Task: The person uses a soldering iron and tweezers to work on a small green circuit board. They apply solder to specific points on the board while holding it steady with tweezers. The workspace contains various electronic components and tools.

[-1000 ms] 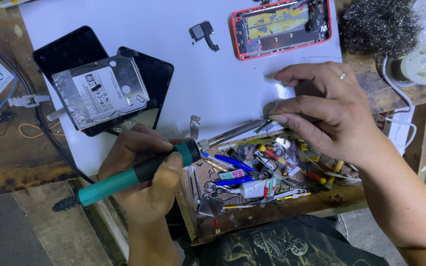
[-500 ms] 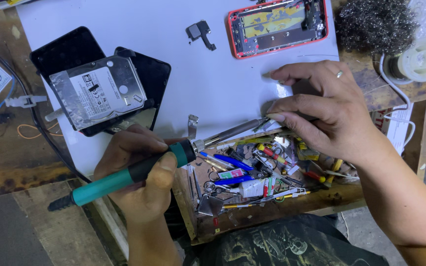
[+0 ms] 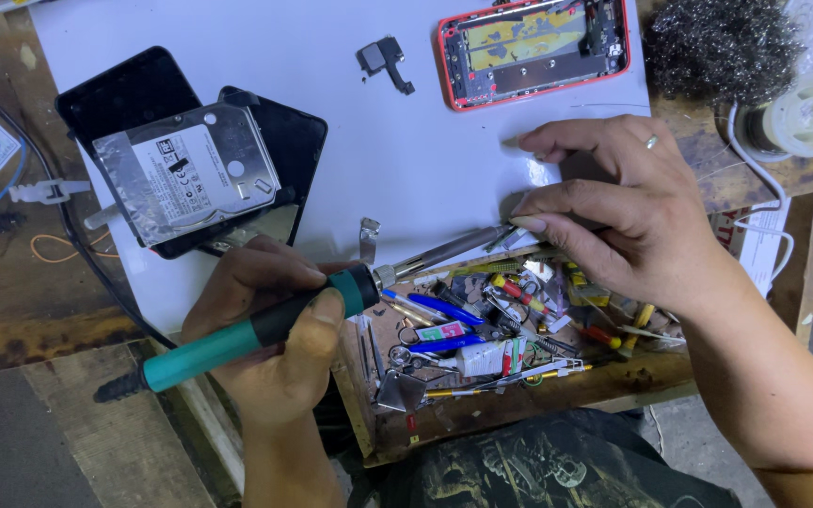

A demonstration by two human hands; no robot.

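The left hand (image 3: 270, 343) wraps its grip around the teal and black soldering iron (image 3: 265, 325). Its metal tip runs under the right hand (image 3: 613, 212), whose fingers press together on the white surface (image 3: 406, 160), hiding the tip's end.

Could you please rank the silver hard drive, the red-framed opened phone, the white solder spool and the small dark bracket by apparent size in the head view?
1. Silver rectangular hard drive and red-framed opened phone: they look alike, so unranked.
2. White round solder spool.
3. Small dark bracket.
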